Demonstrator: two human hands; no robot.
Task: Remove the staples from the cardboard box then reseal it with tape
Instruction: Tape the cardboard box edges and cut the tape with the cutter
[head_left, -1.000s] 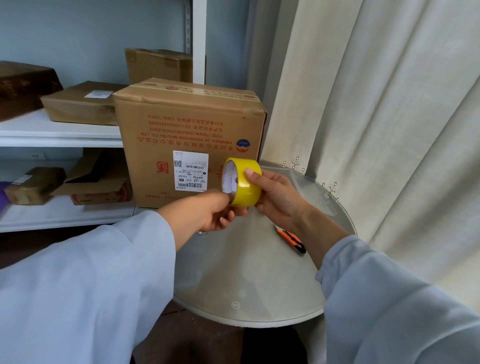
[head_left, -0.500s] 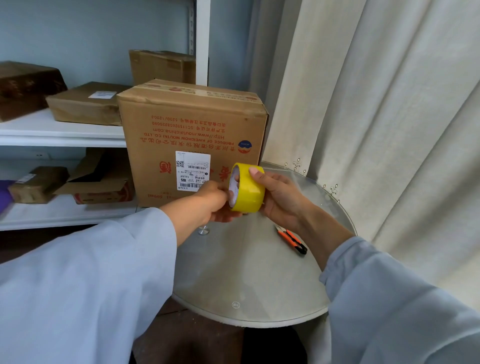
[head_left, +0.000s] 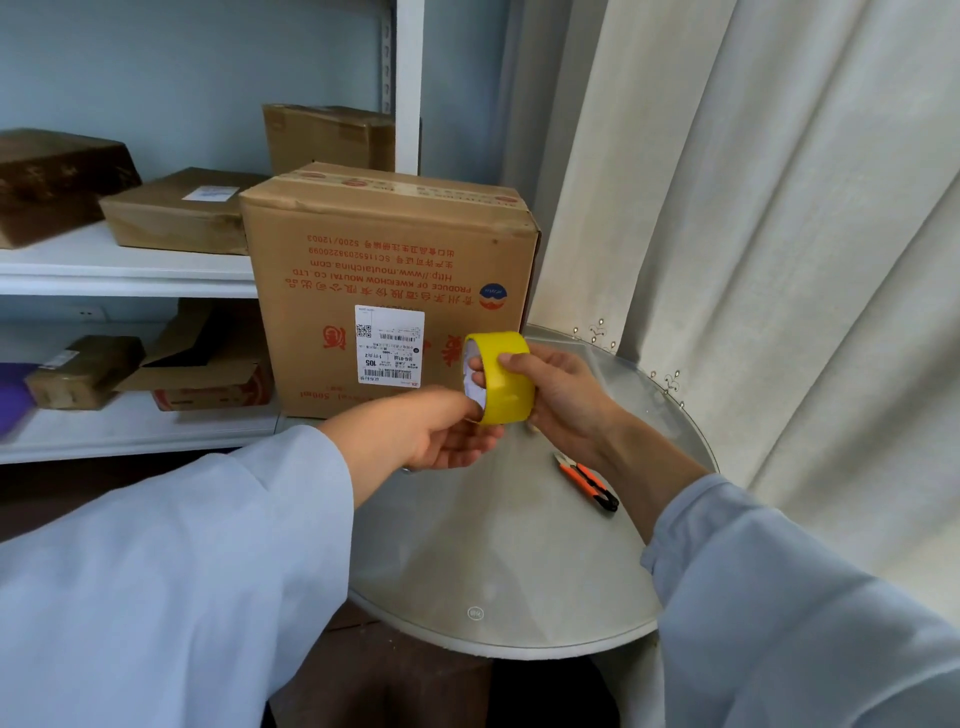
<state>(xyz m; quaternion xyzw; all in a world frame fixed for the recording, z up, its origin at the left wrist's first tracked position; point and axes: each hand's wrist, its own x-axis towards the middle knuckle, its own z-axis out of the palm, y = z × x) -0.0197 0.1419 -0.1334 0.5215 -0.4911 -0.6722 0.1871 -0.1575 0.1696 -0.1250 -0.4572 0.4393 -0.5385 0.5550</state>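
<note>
Shelf (head_left: 130, 270): to my left, with brown parcels I'm not working on.
Box (head_left: 384, 270): the cardboard box stands upright at the back of the counter (head_left: 498, 561), flaps closed, printed face and white label toward me. I judge it is parked there so its top seam is within reach once I have tape free. I can't make out any staples from here.
Left hand (head_left: 431, 436): raised in front of the box's lower edge, fingers curled up at the bottom rim of the roll. It looks as if I'm picking for the loose end; whether I have it pinched yet I cannot tell.
Tape (head_left: 501, 376): the yellow roll is off the counter, between my two hands, just before the box's lower right corner, open core turned left.
Right hand (head_left: 561, 395): wrapped round the roll, one finger through the core, steadying it.
Knife (head_left: 589, 480): an orange cutter lies on the counter under my right wrist, near for cutting the strip.
</note>
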